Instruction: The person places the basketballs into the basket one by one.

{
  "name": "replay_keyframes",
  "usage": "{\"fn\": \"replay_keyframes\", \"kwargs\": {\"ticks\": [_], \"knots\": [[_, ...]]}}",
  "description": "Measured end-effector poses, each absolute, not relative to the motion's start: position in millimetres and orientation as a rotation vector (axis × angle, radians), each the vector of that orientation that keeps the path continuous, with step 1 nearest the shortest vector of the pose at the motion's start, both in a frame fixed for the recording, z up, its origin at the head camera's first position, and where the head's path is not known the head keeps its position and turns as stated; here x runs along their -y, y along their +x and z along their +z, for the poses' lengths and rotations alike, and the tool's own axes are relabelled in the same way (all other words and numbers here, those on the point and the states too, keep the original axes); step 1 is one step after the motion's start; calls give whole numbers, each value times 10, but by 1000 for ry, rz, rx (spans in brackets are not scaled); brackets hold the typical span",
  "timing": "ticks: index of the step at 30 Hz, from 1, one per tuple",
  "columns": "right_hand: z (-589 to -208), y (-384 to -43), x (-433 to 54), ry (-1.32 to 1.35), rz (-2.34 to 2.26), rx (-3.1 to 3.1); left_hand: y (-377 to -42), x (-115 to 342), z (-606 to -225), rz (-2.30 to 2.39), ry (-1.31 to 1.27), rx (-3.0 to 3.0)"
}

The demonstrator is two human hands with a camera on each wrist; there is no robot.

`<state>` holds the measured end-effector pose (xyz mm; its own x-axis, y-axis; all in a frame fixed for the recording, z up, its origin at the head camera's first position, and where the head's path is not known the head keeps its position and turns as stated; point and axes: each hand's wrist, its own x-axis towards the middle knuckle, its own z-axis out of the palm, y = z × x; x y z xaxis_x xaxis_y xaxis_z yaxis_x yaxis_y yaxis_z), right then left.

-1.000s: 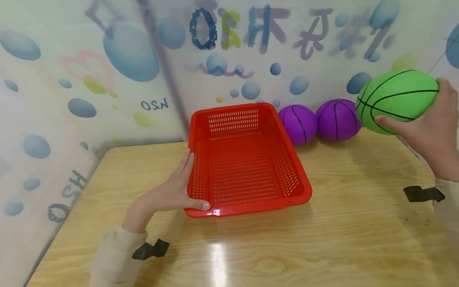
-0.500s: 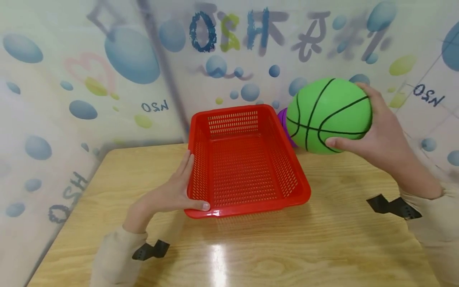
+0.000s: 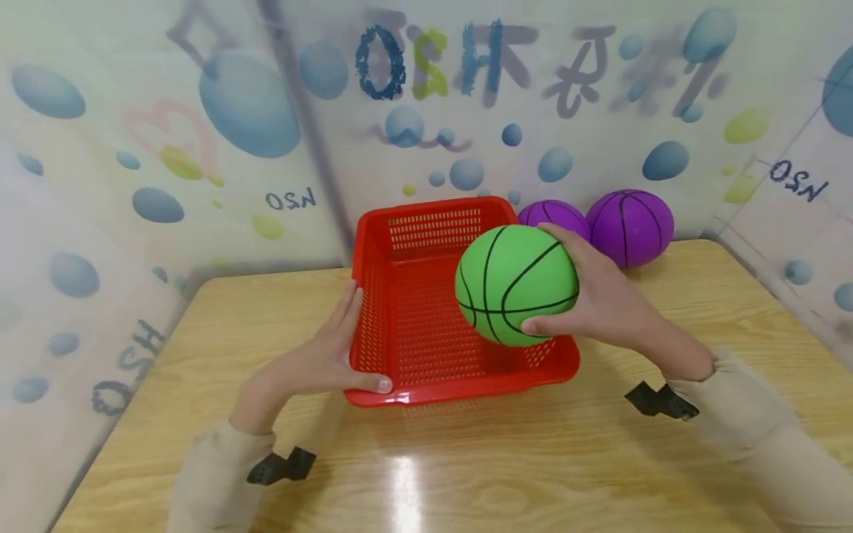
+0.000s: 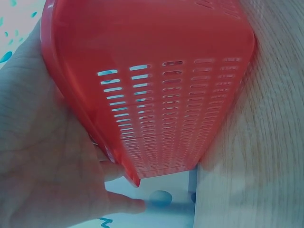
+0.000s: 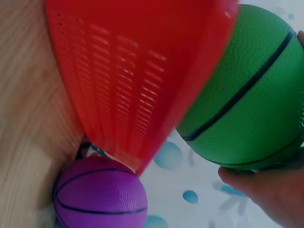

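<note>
A red perforated plastic basket [image 3: 426,386] stands on the wooden table. My left hand [image 3: 320,355] holds its near left corner, the thumb over the front rim and the fingers along the left rim. In the left wrist view, the left hand [image 4: 57,156] is beside the basket's outer wall [image 4: 156,95]. My right hand [image 3: 606,303] grips a green rubber basketball [image 3: 509,285] from its right side, thumb low on the near face. That ball is above the basket's right half and hides part of it. The right wrist view shows the green ball [image 5: 251,99] beyond the basket rim.
Two purple basketballs lie by the back wall: one [image 3: 629,226] at the right, the other [image 3: 549,215] against the basket's far right side, partly hidden. The wooden table [image 3: 493,459] meets a wall covering [image 3: 426,163] printed with blue bubbles.
My right hand has carried the green basketball from the far right leftward and down to above the basket. The left hand and the basket have stayed in place.
</note>
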<state>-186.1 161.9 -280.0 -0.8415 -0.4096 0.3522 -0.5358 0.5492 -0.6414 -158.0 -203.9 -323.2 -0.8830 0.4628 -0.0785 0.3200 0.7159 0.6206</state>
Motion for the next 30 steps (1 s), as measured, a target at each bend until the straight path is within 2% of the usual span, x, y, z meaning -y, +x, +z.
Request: {"fn": "replay_keyframes", "kwargs": {"ticks": [9, 15, 23, 30], "knots": [[-3054, -1914, -1340, 1077, 1056, 2710, -1562, 2037, -3249, 910, 621, -2689], [-3260, -1906, -1269, 1186, 826, 2721, -1564, 2018, -3269, 908, 649, -2695], [-3251, -1934, -1299, 1205, 729, 2754, -1582, 2014, -3219, 919, 660, -2689], [-3190, -1966, -1436, 1135, 947, 2790, -1574, 2013, -3208, 923, 647, -2682]]}}
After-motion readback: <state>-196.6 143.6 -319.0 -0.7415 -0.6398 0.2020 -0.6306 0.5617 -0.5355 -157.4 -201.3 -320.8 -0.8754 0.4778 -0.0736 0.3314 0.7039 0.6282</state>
